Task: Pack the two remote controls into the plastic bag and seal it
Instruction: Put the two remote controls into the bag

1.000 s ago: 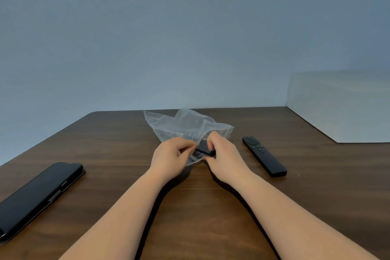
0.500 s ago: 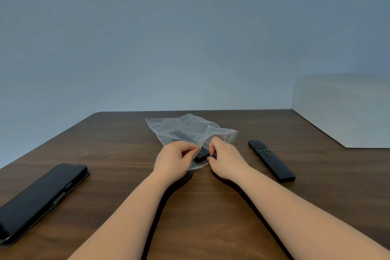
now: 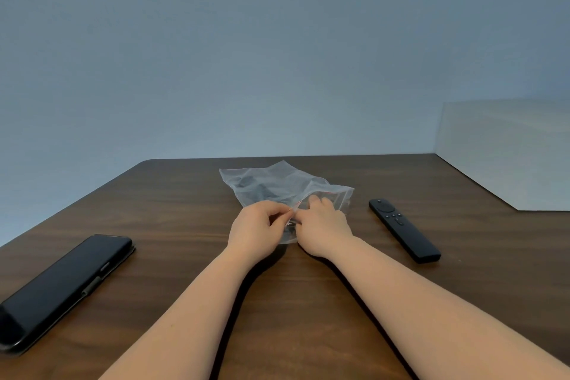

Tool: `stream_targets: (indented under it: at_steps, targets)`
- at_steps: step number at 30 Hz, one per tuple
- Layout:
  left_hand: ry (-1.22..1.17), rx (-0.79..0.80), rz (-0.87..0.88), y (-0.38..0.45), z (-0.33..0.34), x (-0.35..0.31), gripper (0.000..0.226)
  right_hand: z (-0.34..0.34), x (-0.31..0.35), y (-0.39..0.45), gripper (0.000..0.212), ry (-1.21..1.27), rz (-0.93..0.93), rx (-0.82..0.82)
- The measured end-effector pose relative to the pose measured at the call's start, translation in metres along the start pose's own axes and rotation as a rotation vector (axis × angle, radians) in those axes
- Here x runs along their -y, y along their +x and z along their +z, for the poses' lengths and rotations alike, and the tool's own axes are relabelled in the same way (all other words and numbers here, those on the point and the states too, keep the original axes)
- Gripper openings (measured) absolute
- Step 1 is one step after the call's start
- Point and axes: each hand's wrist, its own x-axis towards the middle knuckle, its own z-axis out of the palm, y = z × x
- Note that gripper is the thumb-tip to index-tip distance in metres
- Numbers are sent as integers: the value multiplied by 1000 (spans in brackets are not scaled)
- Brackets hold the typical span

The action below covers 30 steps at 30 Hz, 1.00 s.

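A clear plastic bag (image 3: 277,182) with a thin red strip at its mouth lies on the brown table (image 3: 185,210). A dark remote control (image 3: 256,187) shows faintly inside it. My left hand (image 3: 256,228) pinches the near edge of the bag's mouth. My right hand (image 3: 320,225) rests at the mouth with its fingertips under the plastic. Whether it still grips the remote is hidden. A second black remote control (image 3: 403,230) lies on the table to the right of the bag, apart from both hands.
A black phone in a case (image 3: 61,290) lies at the near left of the table. A pale box (image 3: 509,157) stands at the far right. A blue-grey wall rises behind the table's far edge.
The black remote that stuck out between my hands has slid deeper into the bag and no longer shows at the mouth. My right fingers moved into the opening.
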Motion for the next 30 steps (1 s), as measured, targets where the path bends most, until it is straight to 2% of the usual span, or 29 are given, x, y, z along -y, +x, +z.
stream_targets:
  at_steps: [9,13,15,17,20,22,26,30]
  targets:
    - [13,-7,-16,-1,-1,0,17,-12,-15,-19,35,205,-22,-175]
    - [34,-42,-26,1,-1,1,15,-33,-40,-44,33,125,27,-297]
    - [26,-53,-29,1,-1,2,15,-43,-56,-59,34,24,148,-344]
    - [18,-61,-33,0,-1,1,14,-49,-69,-73,38,-37,352,-284]
    - [18,-66,-34,-1,-2,0,14,-53,-84,-85,54,12,578,-69]
    - [10,-70,-39,-2,-2,0,13,-50,-89,-84,56,14,607,-18]
    - [9,-69,-45,-2,-3,-1,14,-44,-90,-77,45,48,553,-98]
    - [8,-65,-47,-2,-2,-1,14,-42,-89,-72,47,107,524,-135]
